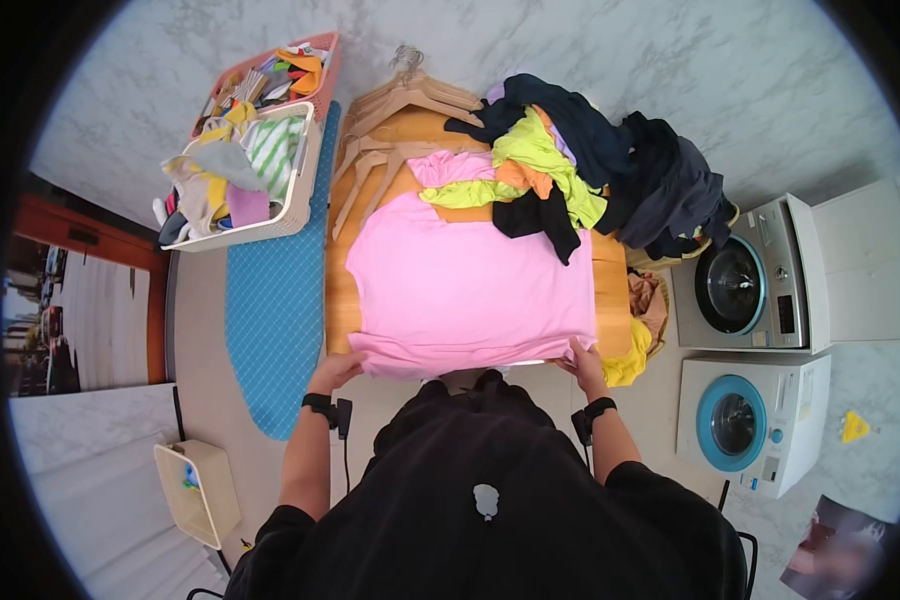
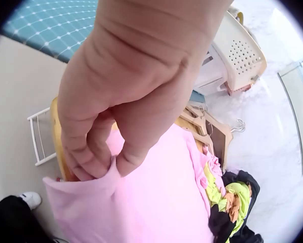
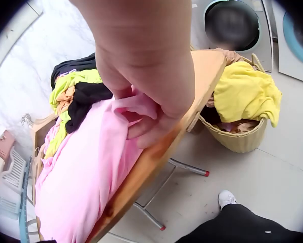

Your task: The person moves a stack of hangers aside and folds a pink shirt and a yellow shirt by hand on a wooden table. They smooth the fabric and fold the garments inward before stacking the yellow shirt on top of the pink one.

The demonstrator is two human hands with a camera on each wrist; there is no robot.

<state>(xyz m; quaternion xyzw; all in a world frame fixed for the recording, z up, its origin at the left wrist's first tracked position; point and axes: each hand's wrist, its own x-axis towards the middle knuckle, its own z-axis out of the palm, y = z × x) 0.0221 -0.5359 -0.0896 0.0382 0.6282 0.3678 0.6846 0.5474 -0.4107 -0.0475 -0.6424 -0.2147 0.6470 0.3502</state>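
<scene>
A pink shirt (image 1: 470,285) lies spread flat over the wooden table (image 1: 341,300), its near edge at the table's front. At the near left corner my left hand (image 1: 338,372) pinches the cloth; the left wrist view shows thumb and fingers (image 2: 128,159) closed on a raised fold. My right hand (image 1: 583,368) grips the near right corner, and in the right wrist view the pink fabric bunches between thumb and fingers (image 3: 144,130). Black cloth (image 1: 540,222) from the heap overlaps the shirt's far edge.
Behind the shirt lie wooden hangers (image 1: 410,98) and a heap of dark and lime clothes (image 1: 570,140). An ironing board (image 1: 270,300) and a filled cream basket (image 1: 305,190) stand left. To the right are a wicker basket (image 3: 240,139) with yellow cloth and two washing machines (image 1: 695,410).
</scene>
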